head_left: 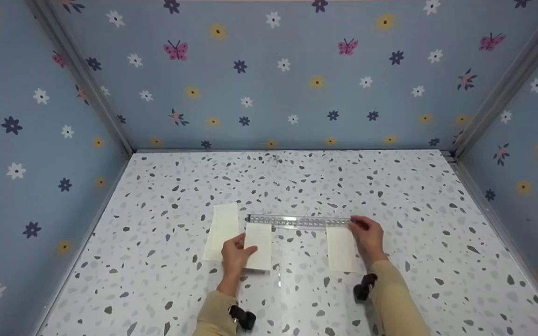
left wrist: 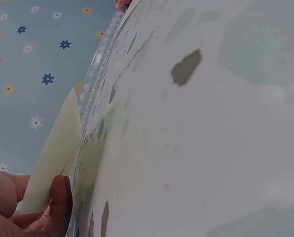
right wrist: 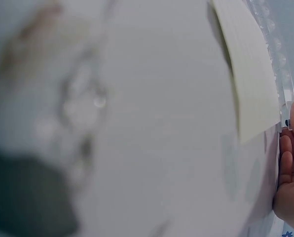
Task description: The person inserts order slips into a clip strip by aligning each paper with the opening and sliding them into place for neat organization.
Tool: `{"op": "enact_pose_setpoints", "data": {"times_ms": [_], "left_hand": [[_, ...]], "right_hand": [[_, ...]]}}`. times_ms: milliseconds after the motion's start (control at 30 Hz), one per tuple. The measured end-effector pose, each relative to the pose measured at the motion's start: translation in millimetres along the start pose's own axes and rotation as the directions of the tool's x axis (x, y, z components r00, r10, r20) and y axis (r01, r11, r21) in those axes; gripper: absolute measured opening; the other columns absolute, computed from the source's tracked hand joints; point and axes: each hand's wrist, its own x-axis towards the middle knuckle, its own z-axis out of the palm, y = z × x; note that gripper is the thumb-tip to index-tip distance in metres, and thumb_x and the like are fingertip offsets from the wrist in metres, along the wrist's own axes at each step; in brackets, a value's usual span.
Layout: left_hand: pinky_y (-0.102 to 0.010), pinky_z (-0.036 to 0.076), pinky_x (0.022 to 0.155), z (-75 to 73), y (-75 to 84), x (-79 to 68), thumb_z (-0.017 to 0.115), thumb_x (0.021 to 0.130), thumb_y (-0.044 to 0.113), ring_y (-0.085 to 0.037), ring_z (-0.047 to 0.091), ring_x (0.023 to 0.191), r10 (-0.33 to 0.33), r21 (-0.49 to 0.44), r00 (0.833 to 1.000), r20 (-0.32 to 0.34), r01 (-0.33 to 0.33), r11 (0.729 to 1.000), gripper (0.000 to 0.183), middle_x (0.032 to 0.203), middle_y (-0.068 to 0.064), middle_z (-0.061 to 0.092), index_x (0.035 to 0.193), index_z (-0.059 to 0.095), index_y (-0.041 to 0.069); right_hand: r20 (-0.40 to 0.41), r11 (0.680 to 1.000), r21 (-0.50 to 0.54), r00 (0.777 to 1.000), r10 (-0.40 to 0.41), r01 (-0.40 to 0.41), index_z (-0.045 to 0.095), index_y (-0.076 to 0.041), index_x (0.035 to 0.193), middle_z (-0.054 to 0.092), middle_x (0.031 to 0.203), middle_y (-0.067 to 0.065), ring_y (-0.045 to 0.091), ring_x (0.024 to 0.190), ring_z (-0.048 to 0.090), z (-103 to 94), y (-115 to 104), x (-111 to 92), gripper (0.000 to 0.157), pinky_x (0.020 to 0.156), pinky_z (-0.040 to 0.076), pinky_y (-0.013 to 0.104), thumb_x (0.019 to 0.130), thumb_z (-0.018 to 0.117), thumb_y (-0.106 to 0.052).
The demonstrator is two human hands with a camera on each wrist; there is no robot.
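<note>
A clear plastic strip (head_left: 297, 221) with a row of round shapes along it lies crosswise over the speckled table. My right hand (head_left: 368, 235) pinches its right end between thumb and fingers, seen also at the edge of the right wrist view. One pale yellow paper piece (head_left: 259, 245) extends toward me from the strip's left end; my left hand (head_left: 236, 255) pinches this paper by its left side. In the left wrist view the paper (left wrist: 55, 148) stands raised from the tabletop. A second paper piece (head_left: 341, 249) extends from the strip near its right end, beside my right hand.
Another pale yellow paper (head_left: 224, 228) lies to the left of the strip, partly behind my left hand. The speckled table (head_left: 297, 186) is bounded by blue flowered panels (head_left: 273, 84) at the back and both sides. Each sleeve carries a black wrist camera (head_left: 243, 318).
</note>
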Motion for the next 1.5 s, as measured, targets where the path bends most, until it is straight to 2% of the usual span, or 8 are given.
{"op": "enact_pose_setpoints", "data": {"times_ms": [267,367,533,767,967,1200,1500], "left_hand": [[-0.040,0.044,0.079,1.6,-2.1,0.4,0.072,0.068,0.001,-0.032,0.055,0.099,0.004,0.003,1.000,-0.001,-0.004,1.000,0.050,0.104,-0.022,0.059,0.115,0.056,-0.002],[-0.039,0.045,0.076,1.8,-2.6,1.7,0.072,0.068,0.000,-0.032,0.057,0.095,0.022,-0.009,1.000,0.000,-0.022,1.000,0.049,0.101,-0.023,0.060,0.114,0.056,-0.005],[-0.037,0.047,0.072,2.4,-2.0,5.7,0.073,0.068,0.000,-0.031,0.058,0.092,0.015,-0.012,1.000,0.009,-0.015,1.000,0.049,0.100,-0.023,0.061,0.114,0.055,-0.007],[-0.034,0.048,0.072,5.8,0.6,11.9,0.071,0.069,-0.002,-0.030,0.058,0.094,-0.016,-0.022,1.000,0.013,0.016,1.000,0.048,0.103,-0.024,0.059,0.114,0.054,-0.009],[-0.032,0.049,0.067,7.7,2.3,14.5,0.071,0.069,-0.003,-0.029,0.060,0.087,0.003,-0.018,1.000,0.017,-0.002,1.000,0.047,0.097,-0.025,0.061,0.112,0.054,-0.011],[-0.033,0.049,0.066,9.5,3.6,15.5,0.071,0.068,-0.004,-0.030,0.061,0.084,0.019,-0.025,1.000,0.020,-0.018,1.000,0.046,0.094,-0.024,0.062,0.111,0.054,-0.012],[-0.031,0.048,0.063,11.2,6.0,18.1,0.072,0.068,-0.004,-0.027,0.061,0.084,0.007,-0.009,1.000,0.027,-0.007,1.000,0.048,0.093,-0.023,0.062,0.112,0.054,-0.011]], "right_hand": [[-0.004,1.000,0.011,1.000,0.017,-0.017,0.059,-0.008,0.110,0.056,0.108,0.008,0.019,0.096,0.050,0.4,0,1,0.030,0.083,0.040,0.031,0.082,0.063,-0.014],[-0.008,1.000,-0.001,1.000,-0.012,0.012,0.060,-0.006,0.110,0.056,0.109,0.011,0.020,0.097,0.050,0.5,0,0,0.029,0.083,0.040,0.031,0.082,0.063,-0.013],[-0.011,0.998,-0.024,0.999,-0.052,0.052,0.060,-0.002,0.110,0.057,0.110,0.014,0.022,0.097,0.051,0.3,-1,0,0.030,0.083,0.040,0.033,0.082,0.063,-0.012],[-0.017,1.000,-0.012,1.000,-0.009,0.009,0.060,-0.005,0.110,0.056,0.110,0.011,0.021,0.098,0.050,0.4,-1,1,0.030,0.084,0.040,0.032,0.081,0.063,-0.012],[-0.007,0.999,0.025,0.999,0.037,-0.036,0.060,-0.009,0.110,0.055,0.109,0.007,0.019,0.097,0.050,1.4,-1,1,0.029,0.083,0.040,0.030,0.081,0.063,-0.013],[-0.008,0.998,0.048,0.999,0.031,-0.030,0.060,-0.009,0.110,0.055,0.108,0.007,0.019,0.096,0.050,1.4,-1,0,0.030,0.082,0.041,0.029,0.081,0.063,-0.013],[-0.027,0.997,-0.013,0.997,-0.073,0.073,0.061,-0.004,0.107,0.058,0.104,0.011,0.019,0.091,0.052,-0.3,-2,-1,0.028,0.077,0.042,0.028,0.081,0.064,-0.012]]}}
